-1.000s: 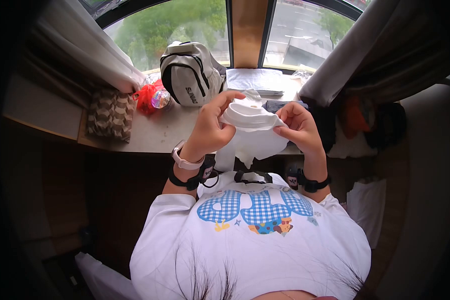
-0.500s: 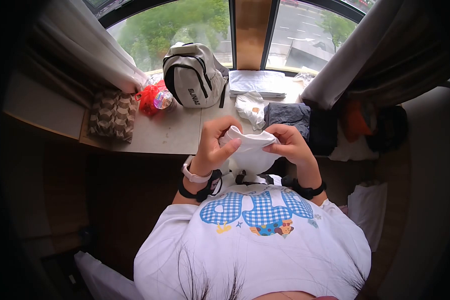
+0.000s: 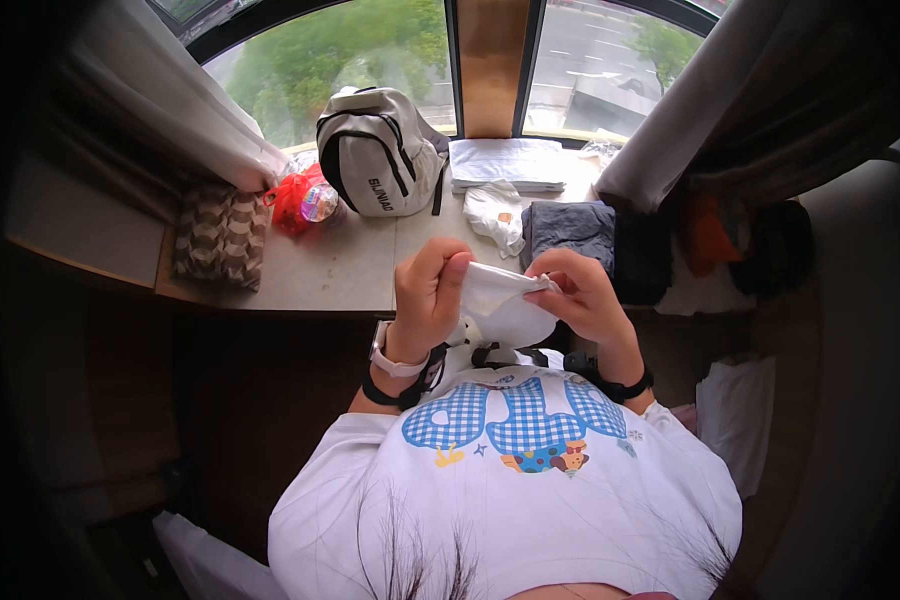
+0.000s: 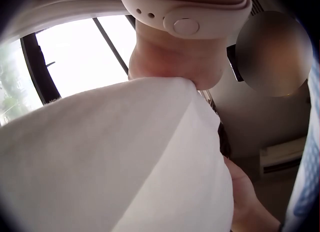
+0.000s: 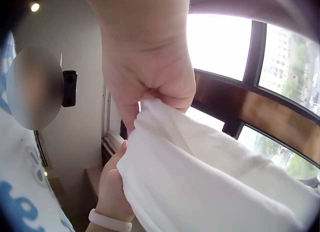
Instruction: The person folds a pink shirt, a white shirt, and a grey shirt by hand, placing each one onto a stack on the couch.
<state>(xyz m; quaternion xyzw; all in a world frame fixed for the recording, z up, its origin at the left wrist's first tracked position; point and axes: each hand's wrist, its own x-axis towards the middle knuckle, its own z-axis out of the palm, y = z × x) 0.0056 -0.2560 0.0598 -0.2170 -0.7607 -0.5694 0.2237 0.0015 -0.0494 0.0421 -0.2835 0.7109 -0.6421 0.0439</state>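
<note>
We see the white cloth held between left hand and right hand. Both sets of fingers pinch its edge.

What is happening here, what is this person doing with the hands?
A person in a white printed shirt holds a small white cloth up in front of the chest. The left hand pinches one side of it and the right hand pinches the other, so the cloth hangs between them. Beyond the hands, a window ledge carries a backpack, a red bag and some folded grey clothes.
</note>
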